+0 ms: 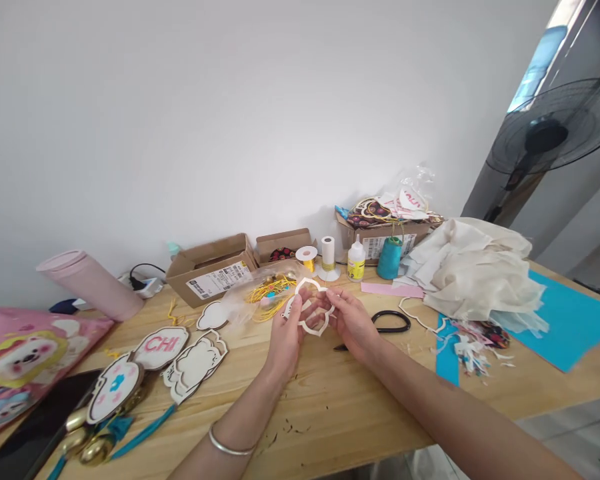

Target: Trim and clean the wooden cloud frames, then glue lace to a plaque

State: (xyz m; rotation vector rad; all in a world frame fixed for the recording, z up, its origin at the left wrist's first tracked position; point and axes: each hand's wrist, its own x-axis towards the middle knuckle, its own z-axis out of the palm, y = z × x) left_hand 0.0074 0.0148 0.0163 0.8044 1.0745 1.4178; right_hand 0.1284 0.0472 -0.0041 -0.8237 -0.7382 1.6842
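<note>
Between my left hand (286,340) and my right hand (354,321) is a thin white scalloped frame (311,283), open in the middle. Each hand pinches one side of it, holding it above the wooden table. Black-handled scissors (404,328) lie under my right hand, which hides their middle. To the left of my left hand are a stack of white cloud-shaped cutouts (196,363) and a white plaque with pink "CHI" letters (161,347). A clear plastic bag with yellow cords (267,288) lies just behind my hands.
Along the wall stand cardboard boxes (207,270), a glue bottle (356,259) and a teal thread spool (389,259). Crumpled cream fabric (473,267), a blue sheet (575,323) and scraps (473,350) lie right. Gold bells (96,449) and a pink pouch (35,360) sit left.
</note>
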